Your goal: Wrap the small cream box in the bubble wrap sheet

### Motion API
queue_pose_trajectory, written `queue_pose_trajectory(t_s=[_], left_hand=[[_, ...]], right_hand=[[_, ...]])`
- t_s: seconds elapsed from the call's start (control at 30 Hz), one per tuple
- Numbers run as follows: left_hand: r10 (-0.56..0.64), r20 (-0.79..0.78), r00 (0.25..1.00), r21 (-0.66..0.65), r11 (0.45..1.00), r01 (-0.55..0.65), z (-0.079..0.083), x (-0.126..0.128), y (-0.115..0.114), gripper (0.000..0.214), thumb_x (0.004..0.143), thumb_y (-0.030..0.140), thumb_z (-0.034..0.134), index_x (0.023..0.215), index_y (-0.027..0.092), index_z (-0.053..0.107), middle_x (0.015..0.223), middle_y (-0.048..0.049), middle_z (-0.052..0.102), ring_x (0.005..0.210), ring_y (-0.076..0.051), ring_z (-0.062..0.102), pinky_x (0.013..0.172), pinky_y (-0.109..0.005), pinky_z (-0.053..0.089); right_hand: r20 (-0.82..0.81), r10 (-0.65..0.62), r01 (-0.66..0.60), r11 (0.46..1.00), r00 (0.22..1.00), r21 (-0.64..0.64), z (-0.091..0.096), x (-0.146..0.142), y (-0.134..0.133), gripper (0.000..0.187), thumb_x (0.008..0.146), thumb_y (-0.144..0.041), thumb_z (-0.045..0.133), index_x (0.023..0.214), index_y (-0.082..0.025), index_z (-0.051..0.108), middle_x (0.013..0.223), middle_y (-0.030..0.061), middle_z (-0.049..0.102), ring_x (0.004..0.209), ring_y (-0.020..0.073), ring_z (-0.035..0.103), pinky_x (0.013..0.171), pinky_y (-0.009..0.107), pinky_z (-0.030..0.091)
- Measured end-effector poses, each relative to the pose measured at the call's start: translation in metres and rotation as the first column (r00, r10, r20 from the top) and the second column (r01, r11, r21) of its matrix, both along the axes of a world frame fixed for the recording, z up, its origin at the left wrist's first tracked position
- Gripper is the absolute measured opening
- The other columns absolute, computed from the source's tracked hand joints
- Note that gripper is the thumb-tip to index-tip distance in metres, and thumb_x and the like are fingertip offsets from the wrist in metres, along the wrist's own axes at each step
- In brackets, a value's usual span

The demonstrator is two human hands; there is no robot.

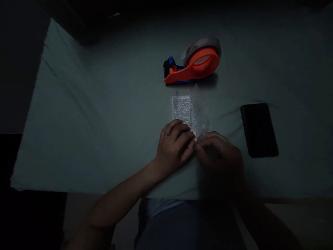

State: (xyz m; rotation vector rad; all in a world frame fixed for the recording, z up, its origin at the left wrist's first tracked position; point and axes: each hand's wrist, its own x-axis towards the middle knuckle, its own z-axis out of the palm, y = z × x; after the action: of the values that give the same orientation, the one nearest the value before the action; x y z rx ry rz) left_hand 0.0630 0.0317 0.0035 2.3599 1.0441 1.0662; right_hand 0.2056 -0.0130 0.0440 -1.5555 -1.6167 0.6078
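Observation:
A folded piece of clear bubble wrap (183,107) lies on the pale cloth in front of me, its far end loose and wrinkled. Across its near left part rests my left hand (177,140), fingers close together and pressing down, thumb by the near edge. A ring shows on one finger. My right hand (221,154) pinches the wrap's near right corner between thumb and forefinger, close to the left fingertips. Whatever may be inside the wrap is hard to make out in the dim light, and the right palm lies in deep shadow.
An orange and blue tape dispenser (197,67) with a roll of tape stands beyond the wrap. To the right lies a black phone (260,130). The pale green cloth (104,104) covers the table, whose front edge runs close to my body.

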Motion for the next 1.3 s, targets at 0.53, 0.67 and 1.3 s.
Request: queue_pose_trajectory(t_s=[0.53, 0.67, 1.3], left_hand=[[0.022, -0.026, 0.999, 0.013, 1.000, -0.022, -0.004, -0.001, 0.001, 0.009, 0.086, 0.022, 0.058, 0.094, 0.018, 0.060, 0.098, -0.0067, 0.063, 0.095, -0.020, 0.054, 0.086, -0.037, 0.046], [0.020, -0.029, 0.999, -0.004, 1.000, -0.020, -0.004, -0.001, 0.000, 0.010, 0.085, 0.021, 0.059, 0.094, 0.017, 0.060, 0.098, -0.0071, 0.062, 0.094, -0.020, 0.054, 0.086, -0.037, 0.045], [0.033, -0.083, 0.996, 0.035, 0.999, -0.031, 0.000, 0.002, -0.005, 0.007, 0.084, 0.021, 0.056, 0.088, 0.015, 0.058, 0.091, -0.0084, 0.061, 0.088, -0.020, 0.053, 0.076, -0.033, 0.047]], right_hand=[[-0.032, -0.093, 0.057, 0.813, 0.995, -0.579, -0.008, 0.059, 0.008, 0.036, 0.084, -0.050, 0.052, 0.065, -0.020, 0.060, 0.064, 0.0001, 0.061, 0.065, 0.0167, 0.058, 0.059, 0.027, 0.045], [-0.027, -0.232, 0.173, 0.792, 0.972, -0.586, -0.015, 0.050, 0.014, 0.024, 0.072, -0.039, 0.065, 0.060, -0.019, 0.059, 0.057, -0.0022, 0.054, 0.057, 0.0133, 0.051, 0.053, 0.025, 0.040], [-0.277, -0.278, 0.183, 0.929, 0.920, -0.323, -0.011, 0.004, 0.002, 0.042, 0.073, -0.025, 0.070, 0.112, -0.024, 0.055, 0.071, -0.0040, 0.063, 0.059, 0.0109, 0.060, 0.052, 0.023, 0.050]])
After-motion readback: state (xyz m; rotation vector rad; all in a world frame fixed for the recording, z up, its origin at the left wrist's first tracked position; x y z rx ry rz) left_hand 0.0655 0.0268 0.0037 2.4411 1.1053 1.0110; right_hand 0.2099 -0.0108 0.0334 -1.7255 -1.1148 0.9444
